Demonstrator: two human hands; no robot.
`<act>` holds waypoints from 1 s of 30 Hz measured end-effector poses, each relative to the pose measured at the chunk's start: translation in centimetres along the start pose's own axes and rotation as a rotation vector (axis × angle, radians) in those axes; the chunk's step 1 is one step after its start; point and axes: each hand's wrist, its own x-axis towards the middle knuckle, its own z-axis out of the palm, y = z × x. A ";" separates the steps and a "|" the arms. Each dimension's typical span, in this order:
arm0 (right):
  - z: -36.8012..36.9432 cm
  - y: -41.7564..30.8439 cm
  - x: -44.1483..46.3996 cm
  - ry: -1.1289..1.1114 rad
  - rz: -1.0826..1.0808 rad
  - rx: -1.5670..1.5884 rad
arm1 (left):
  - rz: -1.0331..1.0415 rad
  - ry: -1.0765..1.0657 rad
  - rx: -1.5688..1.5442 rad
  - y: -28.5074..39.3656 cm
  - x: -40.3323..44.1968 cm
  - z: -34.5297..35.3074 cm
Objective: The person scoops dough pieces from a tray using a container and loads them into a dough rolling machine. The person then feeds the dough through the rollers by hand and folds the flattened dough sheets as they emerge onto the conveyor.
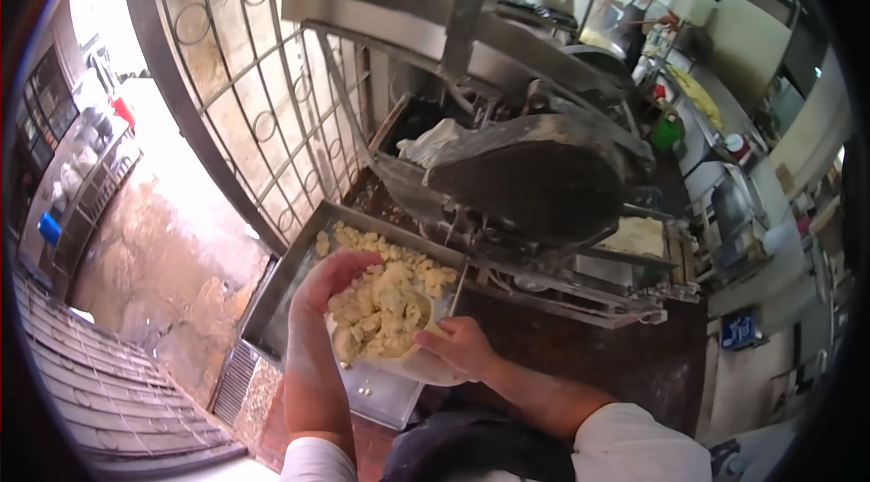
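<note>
Crumbly, pale yellow dough (385, 305) is heaped in a white bowl (426, 367), tilted over a metal tray (272, 323). My right hand (462, 348) grips the bowl's near right rim, thumb on the inside against the dough. At the far left of the heap, my left hand (340, 278) curls round the dough, its fingertips partly hidden behind the clumps. More loose dough pieces (412, 262) lie in the far part of the tray, and a few crumbs have landed near its front edge.
A large floury machine (535, 174) with a metal chute (381, 15) stands just beyond the tray. Barred metal grating (263, 74) rises at the left. A co-worker (639, 20) stands by the counter at the back right. A blue box (739, 330) is at the right.
</note>
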 end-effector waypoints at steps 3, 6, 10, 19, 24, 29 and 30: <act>-3.0 -3.1 -2.0 0.007 0.055 0.132 | -0.036 0.024 0.118 3.2 1.5 5.4; -6.2 -8.8 -4.5 -0.005 -0.017 0.259 | 0.012 0.077 0.344 7.7 3.4 11.4; -13.5 -12.3 -4.8 0.020 -0.086 0.307 | 0.106 0.167 0.488 13.6 6.8 21.2; -32.7 -22.2 -5.2 0.095 -0.242 0.199 | 0.185 0.024 0.418 17.2 22.7 36.7; -40.9 -24.7 -4.2 0.193 -0.257 0.177 | 0.230 -0.100 0.392 18.9 32.4 40.2; -46.4 -26.2 -0.8 0.245 -0.281 0.175 | 0.233 -0.163 0.371 20.6 38.8 41.6; -47.0 -26.5 0.2 0.243 -0.281 0.168 | 0.254 -0.169 0.401 20.9 39.9 41.4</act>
